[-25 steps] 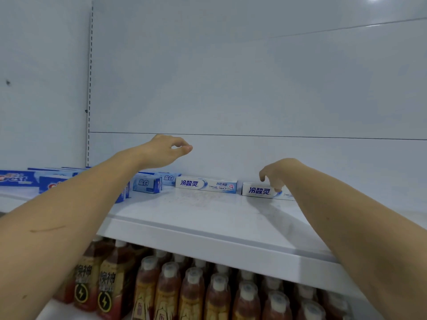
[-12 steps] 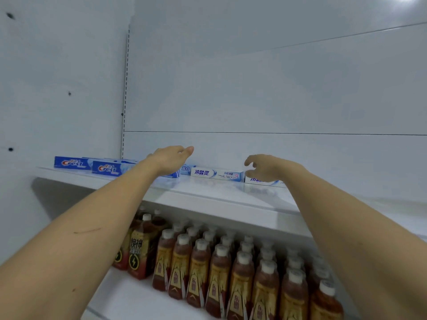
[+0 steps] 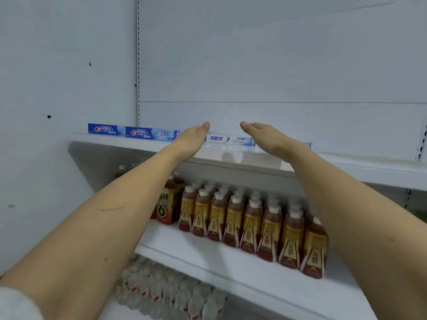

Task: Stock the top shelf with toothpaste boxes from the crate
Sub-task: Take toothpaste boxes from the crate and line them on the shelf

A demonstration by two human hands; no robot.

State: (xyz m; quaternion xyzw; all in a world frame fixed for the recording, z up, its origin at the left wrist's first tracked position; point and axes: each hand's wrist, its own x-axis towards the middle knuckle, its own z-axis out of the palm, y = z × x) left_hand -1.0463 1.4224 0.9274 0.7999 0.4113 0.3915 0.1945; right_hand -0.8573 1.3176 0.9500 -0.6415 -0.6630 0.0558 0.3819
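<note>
Neither hand holds anything: left hand [image 3: 191, 140] and right hand [image 3: 265, 137] reach flat and spread over the top shelf [image 3: 346, 162], empty. From the head view (the only one), blue toothpaste boxes [image 3: 129, 132] and a white toothpaste box [image 3: 227, 140] line the shelf's back left; its right stretch looks bare. No crate shows. Stocking seems barely begun, with most space unfilled.

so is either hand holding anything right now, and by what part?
Nothing held. Left hand and right hand are both open and flat over the top shelf, in front of the white toothpaste box, not gripping it.
</note>
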